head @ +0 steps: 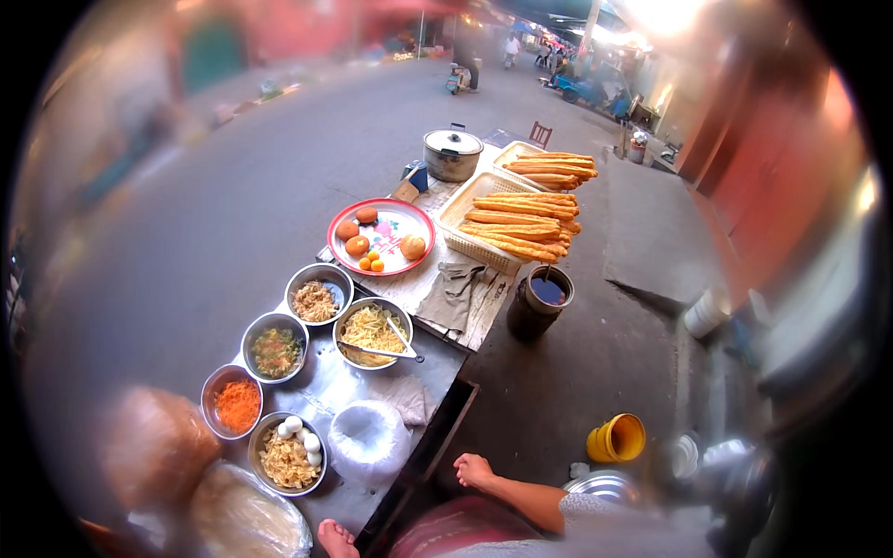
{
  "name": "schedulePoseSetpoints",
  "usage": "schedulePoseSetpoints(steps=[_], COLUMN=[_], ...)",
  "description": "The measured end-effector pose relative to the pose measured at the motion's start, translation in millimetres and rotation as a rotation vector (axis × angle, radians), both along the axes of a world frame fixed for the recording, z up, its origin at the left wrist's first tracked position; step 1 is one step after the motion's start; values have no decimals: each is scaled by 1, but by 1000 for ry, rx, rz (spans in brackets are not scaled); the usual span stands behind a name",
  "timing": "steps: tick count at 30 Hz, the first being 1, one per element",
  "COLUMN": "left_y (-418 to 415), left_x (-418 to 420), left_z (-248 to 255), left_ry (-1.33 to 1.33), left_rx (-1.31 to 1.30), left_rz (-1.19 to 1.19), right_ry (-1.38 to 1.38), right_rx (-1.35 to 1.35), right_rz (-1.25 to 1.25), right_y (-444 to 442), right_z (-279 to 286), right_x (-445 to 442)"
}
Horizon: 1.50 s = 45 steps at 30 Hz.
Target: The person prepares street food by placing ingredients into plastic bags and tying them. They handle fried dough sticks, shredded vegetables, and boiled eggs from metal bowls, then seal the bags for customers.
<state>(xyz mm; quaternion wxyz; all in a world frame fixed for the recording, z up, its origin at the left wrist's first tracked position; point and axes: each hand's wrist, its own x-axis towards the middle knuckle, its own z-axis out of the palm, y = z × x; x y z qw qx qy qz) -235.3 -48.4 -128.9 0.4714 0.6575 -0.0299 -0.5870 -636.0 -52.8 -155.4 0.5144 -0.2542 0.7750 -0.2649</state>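
My right hand [474, 471] hangs in the air off the metal counter's near edge, its fingers curled and nothing visible in it. At the bottom edge of the view my left hand [337, 537] is by the counter corner, partly cut off. Nearest to them are a bowl of white eggs and pale shredded food [288, 455] and a container lined with a clear plastic bag [368, 441]. Further along stand bowls of shredded carrot [237, 406], mixed vegetables [277, 349], brownish shreds [314, 302] and pale shreds [373, 335], the last with metal tongs [380, 351] across it.
Beyond, a red-rimmed tray [398, 264], baskets of fried dough sticks [520, 223], a grey cloth [452, 296] and a lidded pot [453, 157] sit on a wooden table. A dark liquid-filled container [534, 314] stands beside it. A yellow bucket [615, 439] is at right.
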Motion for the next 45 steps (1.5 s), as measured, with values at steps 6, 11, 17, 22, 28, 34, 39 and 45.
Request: schedulePoseSetpoints(steps=[6, 11, 17, 22, 28, 34, 39, 45], left_y=[13, 1, -30, -48, -23, 10, -3, -26], left_x=[-12, -15, -49, -83, -105, -111, -128, -145], left_z=[38, 45, 60, 86, 81, 70, 68, 61], left_ry=[23, -81, -231, -272, -211, -216, -191, -49], left_rx=[-53, -109, -356, -443, -244, -87, -69, -83], left_rz=[-184, -323, -283, -435, -458, -460, -429, -380], right_ry=[514, 507, 402, 761, 829, 1027, 1090, 870], right_rx=[-219, -444, -452, -805, -755, -877, -890, -903], right_rz=[191, 387, 365, 661, 797, 879, 838, 714], right_y=[20, 29, -55, -130, -166, -209, -231, -207], right_z=[26, 26, 97, 85, 49, 32, 46, 69], right_x=[13, 11, 20, 24, 25, -1, -20, -29])
